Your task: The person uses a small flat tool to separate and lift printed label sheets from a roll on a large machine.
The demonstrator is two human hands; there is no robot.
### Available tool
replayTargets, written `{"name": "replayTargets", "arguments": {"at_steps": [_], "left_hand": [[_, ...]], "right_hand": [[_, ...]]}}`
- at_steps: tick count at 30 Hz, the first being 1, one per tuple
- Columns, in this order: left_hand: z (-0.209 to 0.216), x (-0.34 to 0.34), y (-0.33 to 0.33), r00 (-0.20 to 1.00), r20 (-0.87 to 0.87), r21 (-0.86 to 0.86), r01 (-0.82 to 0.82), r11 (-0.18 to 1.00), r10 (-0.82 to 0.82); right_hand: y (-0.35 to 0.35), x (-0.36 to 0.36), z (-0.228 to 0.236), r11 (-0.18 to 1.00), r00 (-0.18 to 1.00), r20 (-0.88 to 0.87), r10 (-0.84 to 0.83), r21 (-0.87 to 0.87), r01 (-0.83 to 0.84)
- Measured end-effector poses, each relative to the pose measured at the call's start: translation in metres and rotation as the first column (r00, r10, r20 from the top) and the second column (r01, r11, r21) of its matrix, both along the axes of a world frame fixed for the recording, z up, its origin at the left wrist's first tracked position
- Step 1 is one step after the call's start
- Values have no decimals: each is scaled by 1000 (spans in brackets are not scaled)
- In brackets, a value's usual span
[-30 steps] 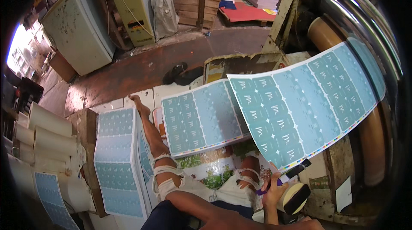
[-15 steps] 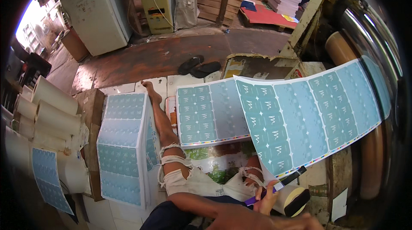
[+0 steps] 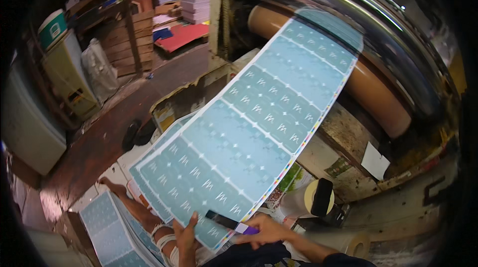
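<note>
A long printed sheet [image 3: 234, 132] in teal and pale blue slopes down from shiny metal rollers [image 3: 343, 13] toward my lap. My left hand [image 3: 185, 239] pinches its near edge, thumb on top and the other fingers partly hidden. In my right hand [image 3: 266, 231] is a cutter knife with a purple handle [image 3: 250, 230]. Its dark blade [image 3: 221, 219] lies across the sheet's near corner, close to my left thumb. Whether the blade touches the paper I cannot tell. More printed sheets lie under the long one's left edge.
A stack of printed sheets [image 3: 107, 227] stands beside my outstretched leg [image 3: 134, 207]. Right of the sheet are an upright roll with a black object on its end [image 3: 323, 197] and a brown roll [image 3: 383, 92] below the metal rollers. Black sandals [image 3: 132, 135] lie on the floor.
The view has turned right toward the rollers. My left hand now grips the sheet's near edge. The knife has moved from beside the upright roll onto the sheet's corner.
</note>
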State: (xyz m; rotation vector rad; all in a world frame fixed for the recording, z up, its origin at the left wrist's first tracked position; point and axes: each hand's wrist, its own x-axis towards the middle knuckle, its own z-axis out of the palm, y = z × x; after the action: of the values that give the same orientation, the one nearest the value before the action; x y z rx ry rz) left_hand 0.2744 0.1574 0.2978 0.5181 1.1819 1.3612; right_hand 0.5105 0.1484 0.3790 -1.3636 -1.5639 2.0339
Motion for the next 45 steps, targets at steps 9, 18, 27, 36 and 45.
{"name": "replayTargets", "arguments": {"at_steps": [9,18,27,36,45], "left_hand": [[-54,-69,-13,948,-305,118,-56,991,90],[-51,-133,-47,882,-464,-185,-10,983,-78],[-41,-145,-76,927,-371,-179,-137,974,62],[-51,-164,-98,859,-511,-330,-233,915,34],[-210,-340,-119,807,-591,-351,-268,897,10]], "right_hand": [[157,275,39,-105,309,-413,-857,726,679],[175,281,-5,73,335,-311,-889,627,776],[188,283,14,-269,252,-211,-944,937,-224],[211,311,94,-114,532,146,-834,898,-424],[167,252,122,5,616,-6,-788,1000,15]]}}
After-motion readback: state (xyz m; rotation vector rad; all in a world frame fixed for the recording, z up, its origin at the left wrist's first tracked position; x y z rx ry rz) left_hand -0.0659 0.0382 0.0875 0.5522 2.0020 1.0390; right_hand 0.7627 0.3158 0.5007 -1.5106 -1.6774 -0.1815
